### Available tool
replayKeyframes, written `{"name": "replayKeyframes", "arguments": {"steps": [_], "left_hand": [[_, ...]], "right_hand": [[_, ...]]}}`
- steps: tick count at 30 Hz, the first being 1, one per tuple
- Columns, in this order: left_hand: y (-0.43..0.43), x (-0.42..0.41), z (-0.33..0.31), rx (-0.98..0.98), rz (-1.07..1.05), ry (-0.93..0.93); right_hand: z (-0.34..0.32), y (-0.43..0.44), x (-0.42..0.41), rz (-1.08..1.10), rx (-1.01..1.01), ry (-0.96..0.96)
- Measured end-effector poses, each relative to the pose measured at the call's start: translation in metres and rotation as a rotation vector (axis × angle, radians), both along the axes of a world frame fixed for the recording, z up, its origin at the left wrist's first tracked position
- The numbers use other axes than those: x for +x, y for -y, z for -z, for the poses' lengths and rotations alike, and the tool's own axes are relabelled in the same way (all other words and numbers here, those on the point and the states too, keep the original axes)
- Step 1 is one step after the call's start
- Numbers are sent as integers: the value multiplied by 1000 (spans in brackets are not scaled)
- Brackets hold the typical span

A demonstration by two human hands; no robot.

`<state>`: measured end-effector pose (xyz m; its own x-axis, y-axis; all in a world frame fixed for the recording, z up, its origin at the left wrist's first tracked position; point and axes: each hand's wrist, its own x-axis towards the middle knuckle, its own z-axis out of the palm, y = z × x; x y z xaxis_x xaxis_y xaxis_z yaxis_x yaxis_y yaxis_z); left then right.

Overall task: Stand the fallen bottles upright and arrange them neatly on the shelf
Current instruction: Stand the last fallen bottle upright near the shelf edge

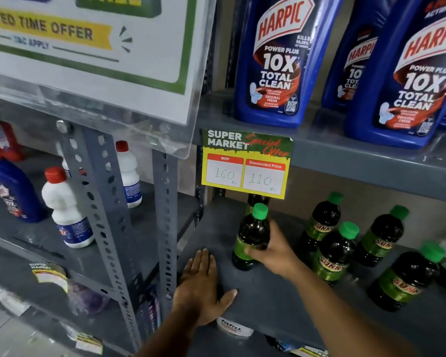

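Right hand (273, 251) wrapped round bottle (252, 238), upright at shelf (268, 300) left end; left hand (200, 282) flat, fingers spread, on shelf edge. Best set squarely, label forward, in line with neighbouring bottles (332, 253), before letting go.

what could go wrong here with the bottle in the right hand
1. The right hand grips the green-capped bottle close to another bottle behind it; pushing it further back might knock that one over.
2. The wrist lies close to the Sunny bottles; pulling back carelessly could topple them.
3. The left hand rests flat at the shelf edge; leaning hard might shake the rack.
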<state>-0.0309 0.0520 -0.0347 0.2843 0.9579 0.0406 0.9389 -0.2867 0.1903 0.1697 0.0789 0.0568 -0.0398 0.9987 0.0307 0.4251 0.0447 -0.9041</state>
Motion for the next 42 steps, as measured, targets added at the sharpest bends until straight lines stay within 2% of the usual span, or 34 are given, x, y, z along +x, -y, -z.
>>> {"name": "replayKeyframes", "arguments": {"steps": [3,7,10,14,21,25,28,30,32,37,40,42], "left_hand": [[0,0,0,-4,4,15],[1,0,1,-10,1,16],[2,0,0,-21,-5,13],[1,1,-2,-27,-6,1],[3,1,-5,-28,-1,-2],[3,1,-4,-20,-4,-17],[1,1,-5,-45,-2,-38],[1,3,-7,-57,-13,-54],[1,3,-6,-42,-22,-62],[-2,4,-1,-27,-22,-84],[-2,3,-1,-4,-15,-94],[-1,3,0,0,-15,-106]], "right_hand": [[12,0,5,31,-34,-72],[23,0,-2,193,67,93],[26,3,-2,104,36,68],[27,7,-2,135,48,119],[34,2,9,41,-34,139],[41,12,11,51,13,74],[55,42,14,198,131,-27],[65,65,25,310,219,29],[75,82,46,501,298,81],[58,119,119,948,405,-46],[36,130,154,1048,514,62],[31,128,176,1064,436,69]]}}
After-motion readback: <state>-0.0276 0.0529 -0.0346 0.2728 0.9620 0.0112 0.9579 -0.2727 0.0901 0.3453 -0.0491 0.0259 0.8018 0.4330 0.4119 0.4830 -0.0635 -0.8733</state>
